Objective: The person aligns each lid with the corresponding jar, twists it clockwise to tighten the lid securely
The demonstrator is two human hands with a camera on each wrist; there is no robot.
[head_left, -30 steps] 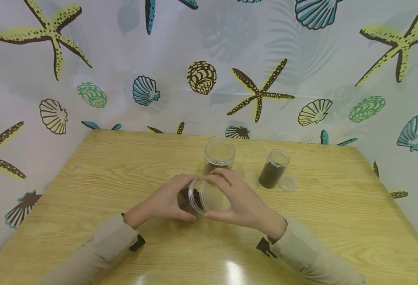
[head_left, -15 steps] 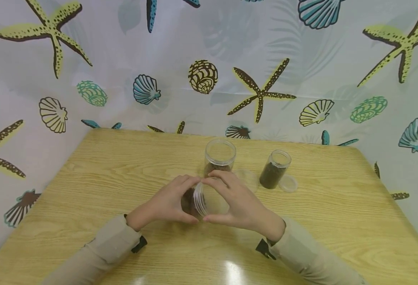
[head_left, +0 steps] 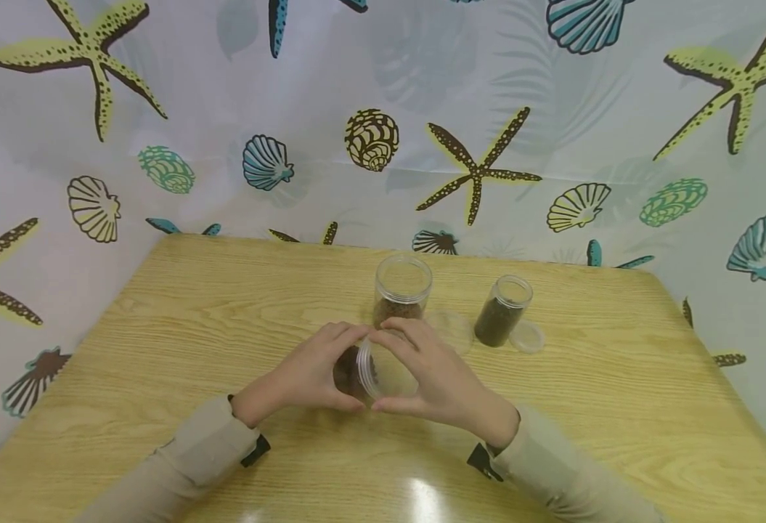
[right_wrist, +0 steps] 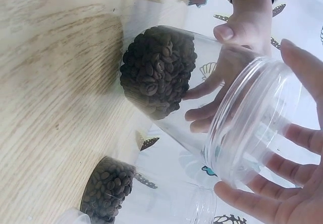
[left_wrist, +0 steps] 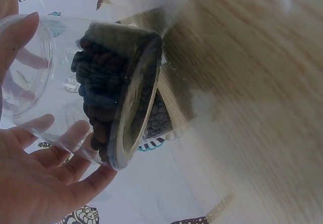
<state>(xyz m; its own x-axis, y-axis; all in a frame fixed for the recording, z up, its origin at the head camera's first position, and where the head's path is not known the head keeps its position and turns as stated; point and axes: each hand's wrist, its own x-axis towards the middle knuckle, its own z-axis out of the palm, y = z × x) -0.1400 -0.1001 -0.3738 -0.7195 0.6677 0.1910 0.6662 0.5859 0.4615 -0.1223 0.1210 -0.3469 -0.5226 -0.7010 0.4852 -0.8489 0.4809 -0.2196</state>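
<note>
A clear jar (right_wrist: pixel 159 67) partly filled with coffee beans stands on the table in front of me. My left hand (head_left: pixel 307 367) grips its side, with the thumb and fingers curled round the wall, as the left wrist view also shows. At the jar's mouth is a clear screw lid (head_left: pixel 392 370). My right hand (head_left: pixel 444 378) holds the lid round its edge, with thumb and fingers spread about the rim. Lid and jar rim meet; how far the thread has caught I cannot tell. The fingertips of both hands nearly touch.
Just behind my hands stands a lidless large jar (head_left: pixel 401 287) with beans at its bottom. A smaller lidless jar (head_left: pixel 500 316) of dark contents is to its right. A small lid (head_left: pixel 528 336) and a larger clear lid (head_left: pixel 456 330) lie beside them on the wooden table (head_left: pixel 226 290).
The right hand has brought the lid leftward against the jar's mouth, and the gap between them has closed. The left hand keeps its grip, shifted slightly right. The other jars stay put.
</note>
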